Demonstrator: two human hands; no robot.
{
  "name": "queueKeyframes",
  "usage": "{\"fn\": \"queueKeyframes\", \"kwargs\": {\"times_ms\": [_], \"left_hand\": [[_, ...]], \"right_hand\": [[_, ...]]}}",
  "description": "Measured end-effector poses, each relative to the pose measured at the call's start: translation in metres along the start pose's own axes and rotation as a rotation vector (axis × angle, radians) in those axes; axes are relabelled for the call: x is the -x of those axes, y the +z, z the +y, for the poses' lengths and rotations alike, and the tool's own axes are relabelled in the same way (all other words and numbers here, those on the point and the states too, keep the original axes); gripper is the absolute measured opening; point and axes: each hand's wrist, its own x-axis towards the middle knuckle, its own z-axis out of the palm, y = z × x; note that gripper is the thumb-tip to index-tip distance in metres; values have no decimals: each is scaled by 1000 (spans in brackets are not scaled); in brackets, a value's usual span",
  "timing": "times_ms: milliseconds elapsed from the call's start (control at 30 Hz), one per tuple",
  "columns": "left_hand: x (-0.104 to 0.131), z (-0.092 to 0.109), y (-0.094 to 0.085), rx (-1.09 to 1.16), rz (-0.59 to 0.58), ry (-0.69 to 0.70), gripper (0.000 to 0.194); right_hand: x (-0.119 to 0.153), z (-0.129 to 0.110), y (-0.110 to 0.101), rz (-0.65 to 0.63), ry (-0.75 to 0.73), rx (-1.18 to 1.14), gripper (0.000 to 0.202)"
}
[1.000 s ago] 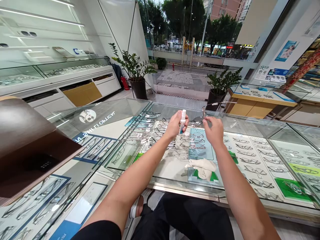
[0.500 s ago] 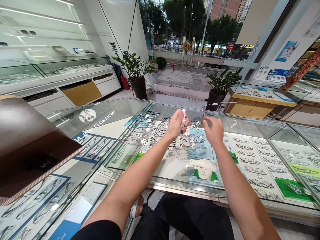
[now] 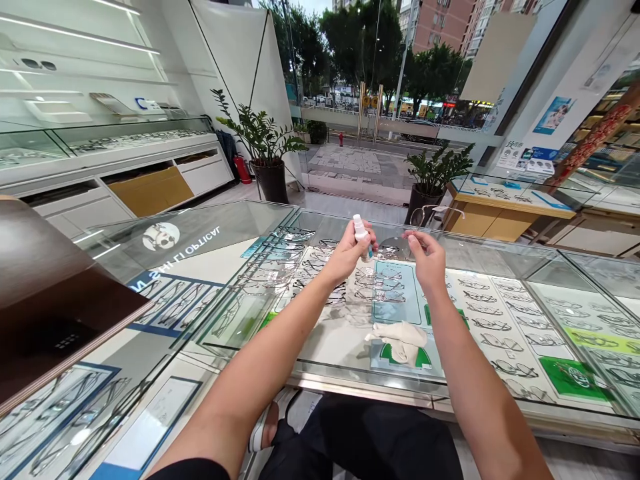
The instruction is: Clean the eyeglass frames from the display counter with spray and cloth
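My left hand (image 3: 349,252) is closed around a small white spray bottle (image 3: 360,230), its cap end pointing up. To the right of it, my right hand (image 3: 427,260) pinches a pair of eyeglasses (image 3: 417,217) between thumb and fingers. One thin temple of the eyeglasses stretches out to the right above the hand. Both hands are raised over the glass display counter, apart from each other. Nearer to me, a crumpled cream cloth (image 3: 401,339) lies on the counter over a green and white card (image 3: 423,358).
The glass display counter (image 3: 320,375) holds rows of eyeglasses (image 3: 377,295). A brown panel (image 3: 60,300) juts in at left. Two potted plants (image 3: 270,180) stand beyond the counter, before a glass storefront. A wooden display cabinet (image 3: 493,217) is at back right.
The eyeglasses have turned, so a lens rim now shows above my right hand. The bottle is now more plainly visible in my left hand. The whole view has shifted slightly.
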Motion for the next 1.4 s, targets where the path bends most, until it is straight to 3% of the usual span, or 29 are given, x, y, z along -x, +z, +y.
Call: {"fn": "queueKeyframes", "kwargs": {"times_ms": [200,333,667,867,967,1267,1400], "left_hand": [[-1,1,-7,58,-31,-127,56],[-3,0,-9,58,9,-173,69],[-2,-1,-5,70,-32,-244,69],[-3,-12,-5,-269,103,-56,61],[-4,-18,-6,-347,106,5,59],[-1,-18,-5,-410,55,4,61],[1,-17,-4,-418,38,-22,59]], "right_hand": [[4,-1,8,-104,47,-136,33],[9,-5,14,-221,98,-131,35],[16,-9,23,-336,141,-198,33],[18,-11,25,-343,174,-214,32],[19,-10,26,-370,179,-218,32],[22,-9,29,-456,183,-277,30],[20,-12,26,-406,192,-291,30]]}}
